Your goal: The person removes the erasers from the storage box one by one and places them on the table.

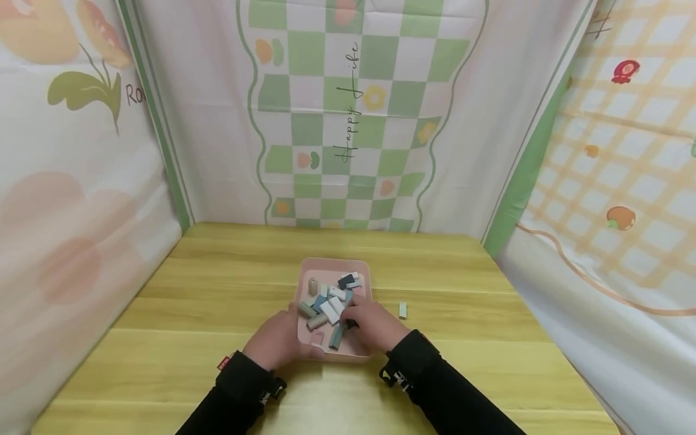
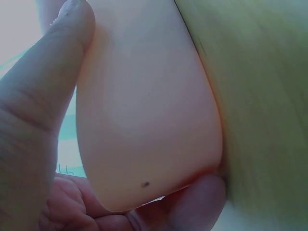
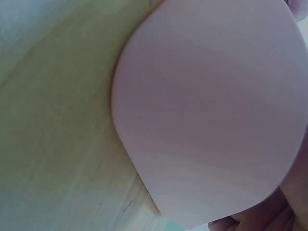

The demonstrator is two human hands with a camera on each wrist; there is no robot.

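Observation:
A pink tray (image 1: 348, 357) sits on the table with several small blocks in white, grey, beige, blue and dark tones heaped inside. My left hand (image 1: 280, 341) grips its near left corner. In the left wrist view the thumb (image 2: 72, 38) lies along one edge of the tray (image 2: 149, 96), and the other fingers curl round its side. Reaching over the right rim, my right hand (image 1: 375, 325) has its fingers down among the blocks. A dark piece (image 1: 351, 324) shows under those fingers; I cannot tell whether they pinch it. The tray wall (image 3: 207, 106) fills most of the right wrist view.
One pale block (image 1: 403, 310) stands alone on the wooden table (image 1: 462, 362), right of the tray. Behind the table hangs a checkered cloth (image 1: 348, 121). Patterned cloths also hang at the left (image 1: 81, 211) and right (image 1: 609, 181).

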